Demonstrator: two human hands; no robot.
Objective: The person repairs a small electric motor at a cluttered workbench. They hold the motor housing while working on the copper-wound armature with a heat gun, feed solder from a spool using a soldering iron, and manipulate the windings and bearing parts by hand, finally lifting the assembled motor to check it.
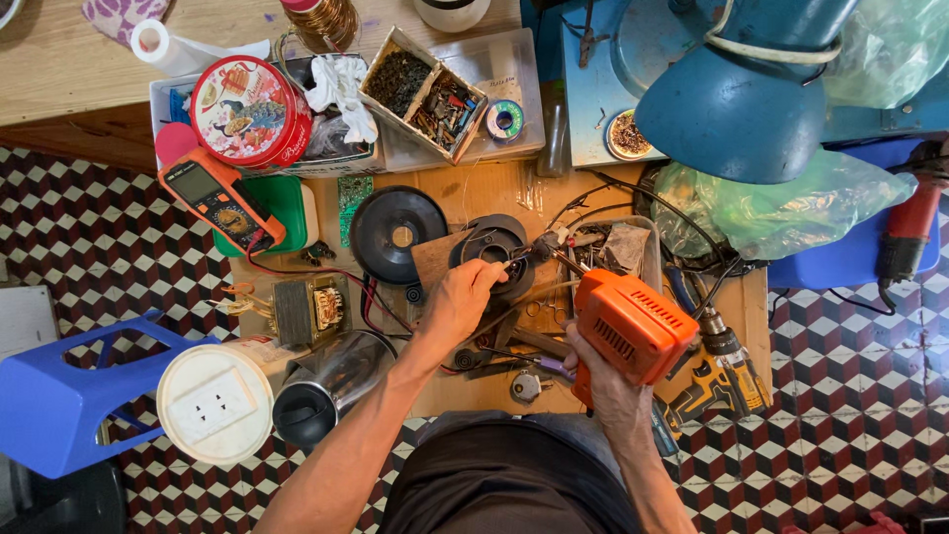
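Note:
My right hand (605, 388) grips the handle of an orange soldering gun (629, 326), whose thin tip points up-left toward a black round speaker part (491, 245) on the wooden board (465, 193). My left hand (461, 300) rests on the lower edge of that part, fingers pinched on a thin wire or solder strand at its rim. A second black round speaker piece (395, 227) lies just left of it. Red and black wires trail from there toward the left.
An orange multimeter (219, 198) lies on a green box at left, with a small transformer (309, 310) below it. A yellow cordless drill (722, 371) sits at right. A blue lamp shade (736, 109) hangs over the back. A blue stool (69, 391) stands on the tiled floor.

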